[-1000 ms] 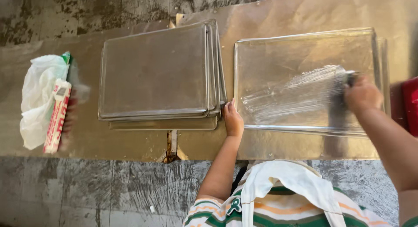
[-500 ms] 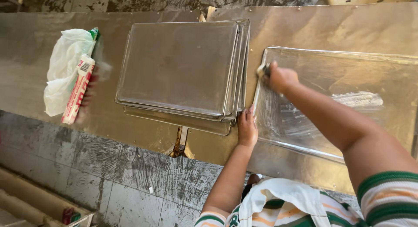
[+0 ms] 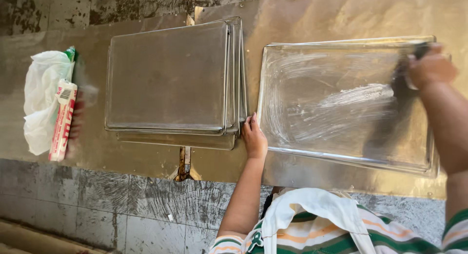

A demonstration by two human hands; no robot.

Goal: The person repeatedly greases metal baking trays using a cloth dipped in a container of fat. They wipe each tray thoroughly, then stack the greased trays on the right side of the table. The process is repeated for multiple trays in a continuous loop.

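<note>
Metal counter [image 3: 317, 13] carries all. Greased tray [image 3: 341, 103] at right, long axis left-right in view, holds only smeared whitish film. Stack of trays [image 3: 170, 78] just left, upside down. White plastic bag [image 3: 41, 95] far left, red-white box [image 3: 62, 120] on it. Left hand [image 3: 254, 137] steadies tray's left rim, grip loose. Right hand [image 3: 431, 66] clenched on dark brush [image 3: 402, 83] at tray's right end.
</note>
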